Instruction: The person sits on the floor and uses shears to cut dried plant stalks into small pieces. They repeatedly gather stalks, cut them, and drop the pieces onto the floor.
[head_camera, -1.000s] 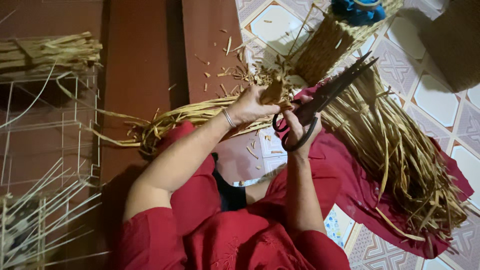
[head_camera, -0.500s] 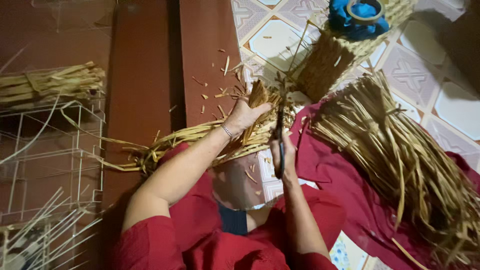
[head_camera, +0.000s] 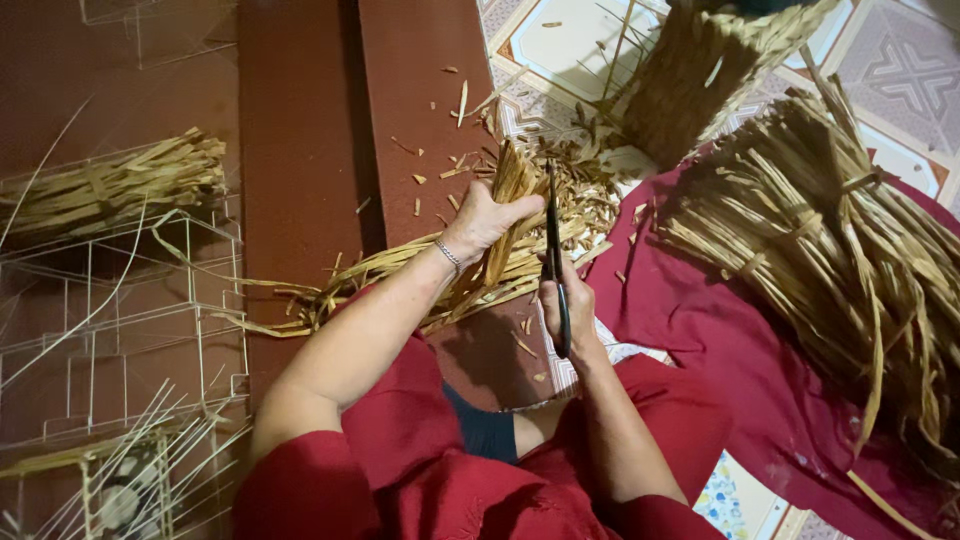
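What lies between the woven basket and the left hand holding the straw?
In the head view, loose straw scraps lie on the floor between the woven basket and the left hand, along with the scissors' blade tips.

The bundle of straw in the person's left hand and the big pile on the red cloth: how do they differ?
The bundle is small, gripped upright-tilted in the left hand, with the scissors in the right hand at it. The big pile is far larger, lies flat on the red cloth, tied with strips, untouched. Both are the same dry, tan, flat strands.
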